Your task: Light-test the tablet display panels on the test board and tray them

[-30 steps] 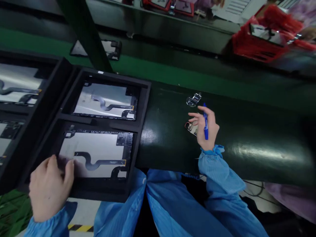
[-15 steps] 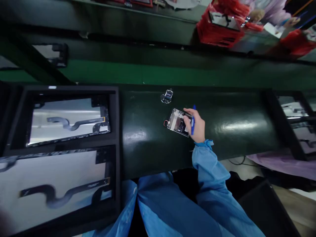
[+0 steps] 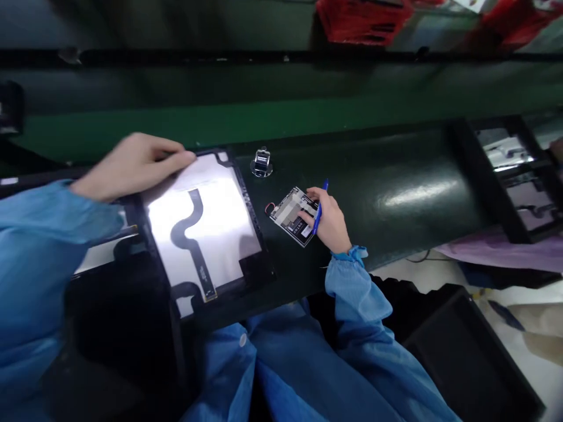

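Observation:
My left hand pinches the top edge of a display panel with a black frame and a silvery back. A dark, wavy flex cable lies down the panel's middle. The panel is turned at an angle over the tray's right side and the bench. In my right hand is a blue pen, held across the fingers. Thumb and fingers of that same hand also grip a small circuit board with a red wire loop at its left corner. Behind the board stands a small shiny metal piece on a round base.
A black tray lies at the left, partly under my left arm. Another framed tray with panels sits far right, with a co-worker's hand beside it. Red bags rest on the shelf above. A dark bin stands low right.
My left hand has come into view and now holds a display panel, lifted out of the left tray and turned. My right hand keeps the pen and board. The whole view has shifted.

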A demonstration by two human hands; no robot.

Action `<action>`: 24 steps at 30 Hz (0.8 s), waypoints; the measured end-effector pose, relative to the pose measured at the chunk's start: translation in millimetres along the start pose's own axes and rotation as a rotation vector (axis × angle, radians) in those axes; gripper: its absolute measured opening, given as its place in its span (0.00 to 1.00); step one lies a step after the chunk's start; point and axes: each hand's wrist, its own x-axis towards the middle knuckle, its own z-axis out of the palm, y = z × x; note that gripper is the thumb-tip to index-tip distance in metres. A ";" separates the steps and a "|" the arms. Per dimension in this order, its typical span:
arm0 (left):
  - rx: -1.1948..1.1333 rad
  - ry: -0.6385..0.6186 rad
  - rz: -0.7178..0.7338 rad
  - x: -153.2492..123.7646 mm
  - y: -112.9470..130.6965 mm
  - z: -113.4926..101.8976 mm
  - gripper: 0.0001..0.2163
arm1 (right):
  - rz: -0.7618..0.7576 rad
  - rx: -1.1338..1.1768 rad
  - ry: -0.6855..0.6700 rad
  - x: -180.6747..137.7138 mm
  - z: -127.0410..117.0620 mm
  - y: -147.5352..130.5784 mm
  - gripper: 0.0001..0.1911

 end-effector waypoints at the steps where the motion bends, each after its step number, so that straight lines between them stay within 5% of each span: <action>1: -0.008 -0.071 0.033 14.1 2.9 11.9 0.13 | 0.036 -0.023 0.039 -5.2 -1.2 0.4 0.22; 4: 0.011 -0.195 0.122 43.2 2.8 47.1 0.14 | 0.135 -0.103 0.104 -16.2 -5.7 -0.3 0.20; 7: 0.143 -0.191 0.210 50.8 -4.0 65.5 0.17 | 0.202 -0.187 0.084 -18.9 -10.5 -4.4 0.21; 15: 0.522 0.021 0.359 14.3 -6.4 59.7 0.21 | 0.223 -0.138 -0.011 -15.2 -19.9 -9.4 0.24; 18: 0.502 -0.110 0.370 0.9 -20.3 57.3 0.26 | 0.146 -0.052 -0.051 -14.1 -24.5 -0.9 0.31; 21: 0.484 -0.336 0.360 -10.4 -37.6 61.3 0.43 | -0.030 -0.033 -0.183 -12.3 -24.8 9.5 0.44; 24: 0.442 -0.304 0.458 -18.4 -44.3 72.3 0.42 | -0.096 -0.030 -0.215 -10.2 -21.4 16.7 0.47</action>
